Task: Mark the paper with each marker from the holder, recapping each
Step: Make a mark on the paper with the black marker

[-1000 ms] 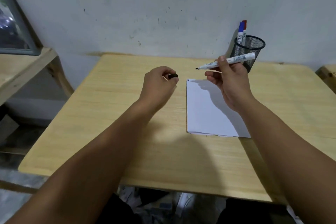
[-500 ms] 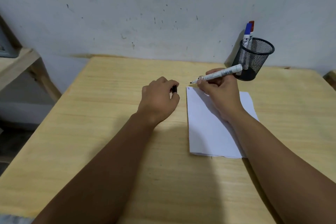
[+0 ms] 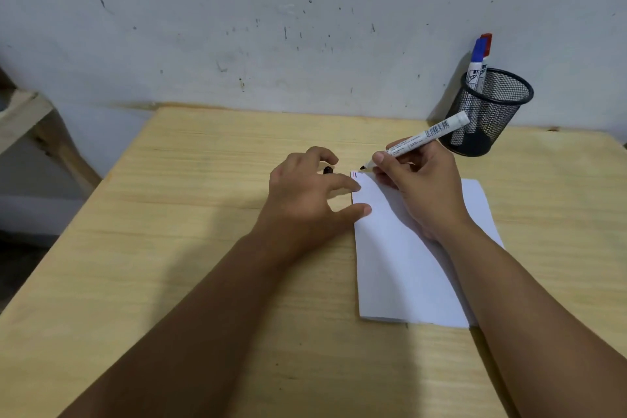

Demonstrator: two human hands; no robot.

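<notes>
From the head camera, your right hand (image 3: pixel 420 187) grips the uncapped marker (image 3: pixel 417 139) like a pen, fingers curled round its white barrel. The black tip sits at the far left corner of the paper (image 3: pixel 407 265), just beside two short marks (image 3: pixel 355 174) — one reddish, one bluish — whether the tip touches the sheet you cannot tell. The heel of that hand rests on the paper.

Your left hand (image 3: pixel 305 193) lies on the table (image 3: pixel 169 248) at the paper's left edge, two fingers stretched out with their tips pressing the sheet. Its forefinger is hooked over the black cap (image 3: pixel 327 170), which lies just under it; whether the finger is actually pinching the cap is unclear.

At the far right, against the wall, stands the black mesh holder (image 3: pixel 492 112) with a blue-capped marker (image 3: pixel 476 61) and a red-capped marker (image 3: pixel 487 44) leaning upright inside — both capped, well apart from the paper.
</notes>
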